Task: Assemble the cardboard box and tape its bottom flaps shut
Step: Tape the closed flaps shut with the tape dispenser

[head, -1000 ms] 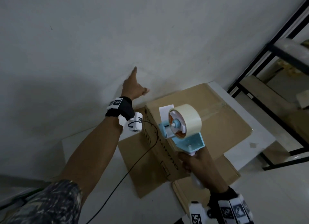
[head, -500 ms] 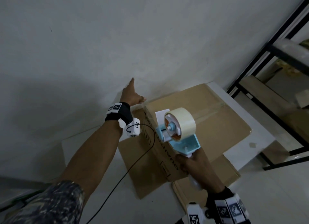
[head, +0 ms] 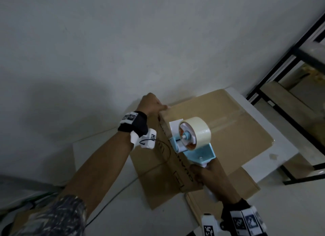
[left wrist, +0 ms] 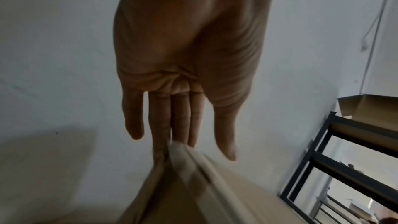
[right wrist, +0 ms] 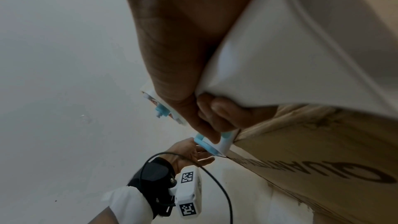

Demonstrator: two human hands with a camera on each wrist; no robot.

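Box: the big brown cardboard box [head: 219, 130] sits on a small white table [head: 274, 147] next to the grey wall [head: 123, 42]. Its flaps are folded flat on top, and a strip of clear tape runs along the line where they meet.

Left hand: the left hand [head: 151, 103] reaches to the far corner of the box by the wall. In the left wrist view its fingers [left wrist: 160, 125] are straight and loose, and the tips touch the box corner. It holds nothing.

Right hand: the right hand [head: 211, 176] is wrapped tight around the white handle of the light blue tape gun [head: 195, 146]. The tape gun sits over the near edge of the box.

Tape roll: a fat roll of pale tape [head: 195, 132] is on the tape gun.

Flat card: more brown flat cardboard [head: 158, 179] lies under and beside the box.

Shelf: a black metal shelf [head: 299, 63] stands to the right.

Wire: a thin black wire [right wrist: 224, 192] hangs from the left wrist.
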